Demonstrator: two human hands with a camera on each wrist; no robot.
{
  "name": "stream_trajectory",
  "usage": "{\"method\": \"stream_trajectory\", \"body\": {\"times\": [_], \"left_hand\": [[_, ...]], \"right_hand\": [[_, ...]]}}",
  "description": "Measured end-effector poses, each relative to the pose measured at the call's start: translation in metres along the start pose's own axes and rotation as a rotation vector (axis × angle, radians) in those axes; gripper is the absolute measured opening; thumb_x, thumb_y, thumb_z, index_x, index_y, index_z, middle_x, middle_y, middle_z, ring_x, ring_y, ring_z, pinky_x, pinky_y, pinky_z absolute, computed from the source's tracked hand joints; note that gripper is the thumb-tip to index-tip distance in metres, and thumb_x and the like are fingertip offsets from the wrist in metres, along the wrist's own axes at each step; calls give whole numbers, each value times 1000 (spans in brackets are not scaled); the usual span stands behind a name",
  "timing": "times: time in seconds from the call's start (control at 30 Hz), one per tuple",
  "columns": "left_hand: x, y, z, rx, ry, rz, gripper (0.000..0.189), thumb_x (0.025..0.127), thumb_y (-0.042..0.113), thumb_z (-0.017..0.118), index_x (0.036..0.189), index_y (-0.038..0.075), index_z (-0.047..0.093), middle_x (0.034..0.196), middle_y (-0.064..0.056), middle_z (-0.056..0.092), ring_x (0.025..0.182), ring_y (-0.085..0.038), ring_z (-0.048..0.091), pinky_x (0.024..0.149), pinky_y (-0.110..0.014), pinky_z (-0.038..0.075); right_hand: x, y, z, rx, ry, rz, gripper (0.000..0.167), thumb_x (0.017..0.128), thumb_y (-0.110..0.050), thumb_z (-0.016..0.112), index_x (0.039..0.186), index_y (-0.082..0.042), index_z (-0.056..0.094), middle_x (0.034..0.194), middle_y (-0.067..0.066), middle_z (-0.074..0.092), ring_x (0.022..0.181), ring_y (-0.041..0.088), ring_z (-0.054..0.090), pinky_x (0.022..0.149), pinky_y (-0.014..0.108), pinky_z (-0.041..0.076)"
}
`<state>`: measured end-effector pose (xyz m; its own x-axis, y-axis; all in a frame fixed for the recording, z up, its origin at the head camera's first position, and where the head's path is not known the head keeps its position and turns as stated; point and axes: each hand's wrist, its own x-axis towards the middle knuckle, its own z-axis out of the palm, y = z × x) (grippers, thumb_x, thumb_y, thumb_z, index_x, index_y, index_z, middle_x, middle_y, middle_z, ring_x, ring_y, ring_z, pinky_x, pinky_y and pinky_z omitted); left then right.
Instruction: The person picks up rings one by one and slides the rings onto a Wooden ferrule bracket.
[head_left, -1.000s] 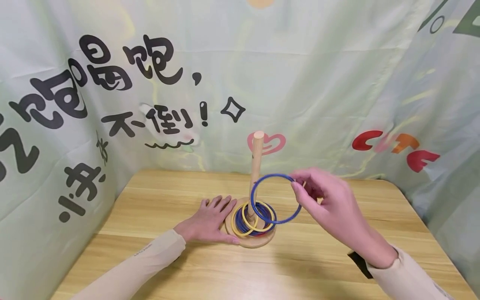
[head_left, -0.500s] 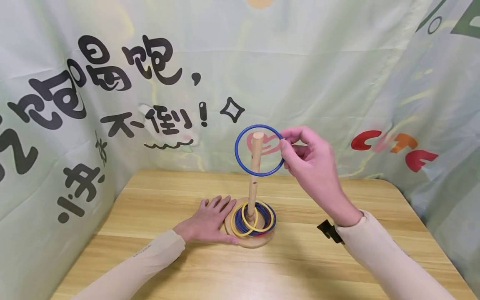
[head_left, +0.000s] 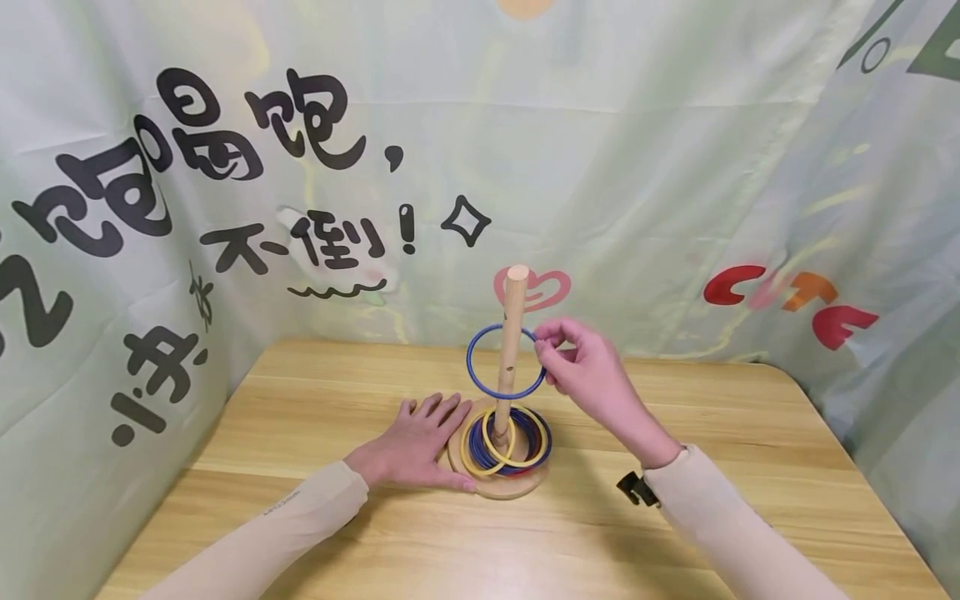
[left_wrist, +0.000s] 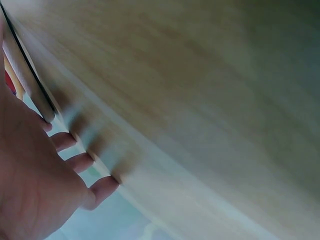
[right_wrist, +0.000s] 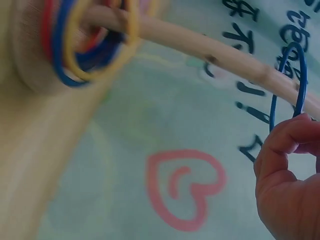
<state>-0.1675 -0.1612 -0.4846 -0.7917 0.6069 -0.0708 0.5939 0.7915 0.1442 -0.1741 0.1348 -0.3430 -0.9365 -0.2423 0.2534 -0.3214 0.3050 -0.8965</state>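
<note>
My right hand (head_left: 588, 371) pinches a thin blue ring (head_left: 470, 362) at its right side. That ring encircles the upright wooden peg (head_left: 513, 312) about halfway up, as the right wrist view also shows with the blue ring (right_wrist: 303, 75) round the peg (right_wrist: 185, 44). Around the peg's foot lies a pile of blue, yellow and red rings (head_left: 543, 427) on a round wooden base (head_left: 517, 490). My left hand (head_left: 412, 446) lies with its fingers spread at the base's left edge. In the left wrist view the fingertips of the left hand (left_wrist: 35, 170) touch the tabletop.
The wooden table (head_left: 675, 533) extends on all sides of the base. A printed fabric curtain (head_left: 637, 183) with lettering and a pink heart hangs behind and at both sides. A black strap piece (head_left: 637, 489) sticks out by the right cuff.
My right hand lifted the blue ring from beside the peg to its top, then lowered it over the peg to about mid-height. The left hand has stayed in place.
</note>
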Motion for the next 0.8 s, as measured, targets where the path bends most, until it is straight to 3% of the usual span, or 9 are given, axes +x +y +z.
{"method": "stream_trajectory", "body": {"times": [0.17, 0.4, 0.8], "left_hand": [[1, 0, 1, 4, 3, 1, 128, 86, 97, 52, 177, 13, 20, 179, -15, 23, 160, -46, 26, 115, -73, 27], [1, -1, 2, -2, 6, 2, 127, 85, 97, 53, 177, 14, 21, 178, -16, 24, 159, -47, 26, 115, -72, 27], [4, 2, -1, -7, 10, 14, 129, 85, 96, 55, 176, 12, 21, 178, -16, 25, 159, -47, 27, 115, -74, 27]], "right_hand": [[-10, 25, 16, -21, -50, 32, 11, 106, -7, 64, 114, -2, 70, 91, 10, 62, 59, 20, 61, 50, 24, 42], [-24, 53, 32, -77, -92, 87, 9, 103, -3, 63, 109, -3, 70, 90, 6, 63, 60, 22, 65, 53, 26, 50], [-39, 76, 38, -167, -120, 90, 10, 99, 5, 66, 107, -1, 70, 83, 1, 58, 60, 10, 60, 55, 25, 52]]}}
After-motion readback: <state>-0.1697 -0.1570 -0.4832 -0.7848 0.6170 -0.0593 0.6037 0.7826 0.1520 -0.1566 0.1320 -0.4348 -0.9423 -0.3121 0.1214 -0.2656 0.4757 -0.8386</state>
